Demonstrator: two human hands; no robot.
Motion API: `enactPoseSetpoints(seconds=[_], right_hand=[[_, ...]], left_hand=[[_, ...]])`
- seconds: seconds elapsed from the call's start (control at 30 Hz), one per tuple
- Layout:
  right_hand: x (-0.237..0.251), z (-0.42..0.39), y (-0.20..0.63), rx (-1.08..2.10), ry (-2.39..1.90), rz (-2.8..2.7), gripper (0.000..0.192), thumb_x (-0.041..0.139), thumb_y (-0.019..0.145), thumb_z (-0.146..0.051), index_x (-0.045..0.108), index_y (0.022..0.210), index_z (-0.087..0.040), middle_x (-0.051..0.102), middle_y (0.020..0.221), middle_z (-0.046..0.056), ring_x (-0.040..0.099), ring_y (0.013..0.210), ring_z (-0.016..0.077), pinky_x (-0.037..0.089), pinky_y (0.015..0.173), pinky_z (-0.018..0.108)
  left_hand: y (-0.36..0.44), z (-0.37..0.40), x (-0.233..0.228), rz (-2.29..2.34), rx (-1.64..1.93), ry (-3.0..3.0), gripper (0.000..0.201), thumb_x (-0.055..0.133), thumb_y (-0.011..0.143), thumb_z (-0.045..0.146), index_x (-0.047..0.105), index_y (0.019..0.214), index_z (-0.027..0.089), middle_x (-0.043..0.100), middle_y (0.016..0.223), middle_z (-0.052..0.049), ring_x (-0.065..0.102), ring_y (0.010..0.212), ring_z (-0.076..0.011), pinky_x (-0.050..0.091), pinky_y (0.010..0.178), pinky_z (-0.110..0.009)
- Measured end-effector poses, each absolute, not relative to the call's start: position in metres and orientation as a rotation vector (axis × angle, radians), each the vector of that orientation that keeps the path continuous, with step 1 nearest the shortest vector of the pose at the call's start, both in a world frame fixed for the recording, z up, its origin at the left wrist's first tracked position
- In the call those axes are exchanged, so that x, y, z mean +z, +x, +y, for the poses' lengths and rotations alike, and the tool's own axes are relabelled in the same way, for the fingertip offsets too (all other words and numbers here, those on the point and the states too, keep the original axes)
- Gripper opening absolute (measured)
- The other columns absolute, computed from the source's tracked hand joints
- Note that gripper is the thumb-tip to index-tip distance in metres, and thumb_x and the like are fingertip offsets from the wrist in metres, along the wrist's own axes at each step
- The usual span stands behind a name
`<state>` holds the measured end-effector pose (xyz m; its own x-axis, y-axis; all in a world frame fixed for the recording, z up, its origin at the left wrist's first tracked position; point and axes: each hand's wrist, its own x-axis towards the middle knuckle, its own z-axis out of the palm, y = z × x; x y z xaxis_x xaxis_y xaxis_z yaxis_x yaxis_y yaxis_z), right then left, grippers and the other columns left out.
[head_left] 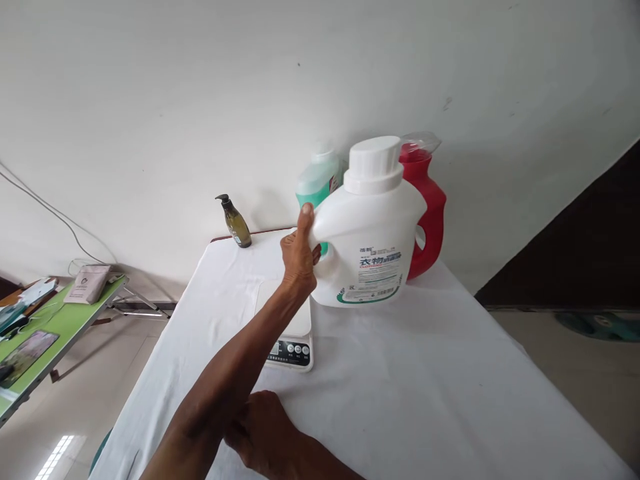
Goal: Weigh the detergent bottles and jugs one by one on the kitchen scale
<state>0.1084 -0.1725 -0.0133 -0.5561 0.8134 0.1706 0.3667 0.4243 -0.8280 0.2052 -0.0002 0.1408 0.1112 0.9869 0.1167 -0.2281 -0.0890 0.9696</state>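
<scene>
My left hand point(300, 257) is wrapped round the handle of a large white laundry liquid jug point(375, 220), thumb on top. The jug has a ribbed white cap and printed label; whether its base touches the cloth I cannot tell. Just left of it, a white digital kitchen scale point(293, 343) lies partly hidden under my left forearm. Curled low over the near part of the table is my right hand point(263, 427), its fingers partly covered by the left forearm. Nothing shows in it. Behind the jug stand a green liquid bottle point(313, 183) and a red jug point(434, 207).
A dark green pump bottle point(237, 225) stands at the far left corner of the table with a white cloth point(415, 387). The wall point(250, 100) rises right behind. At left, a low green table point(55, 340) bears a phone point(30, 357) and a tissue pack point(87, 283).
</scene>
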Motion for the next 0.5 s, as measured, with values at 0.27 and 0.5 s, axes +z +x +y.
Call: enactPoseSetpoints(seconds=[0.27,0.5], right_hand=[[-0.028,-0.172,0.102,0.849,-1.027,-2.314,0.023,0.055,0.101,-0.037,0.065,0.086,-0.023,0.068,0.078,-0.001,0.053,0.066,0.0150,0.022,0.059,0.031],[-0.012,-0.175,0.109,0.977,-1.050,-2.234,0.026,0.056,0.097,-0.028,0.051,0.073,-0.020,0.059,0.066,-0.001,0.043,0.058,0.0108,0.020,0.059,0.031]], left_hand=[[0.234,-0.001,0.134,0.924,1.220,0.949,0.066,0.065,0.091,0.068,0.026,0.062,0.023,0.025,0.056,0.003,0.031,0.052,-0.0075,0.031,0.050,-0.027],[0.228,-0.002,0.126,0.904,1.180,0.902,0.054,0.071,0.084,0.067,0.054,0.067,0.019,0.044,0.061,0.000,0.046,0.064,-0.0125,0.043,0.062,-0.032]])
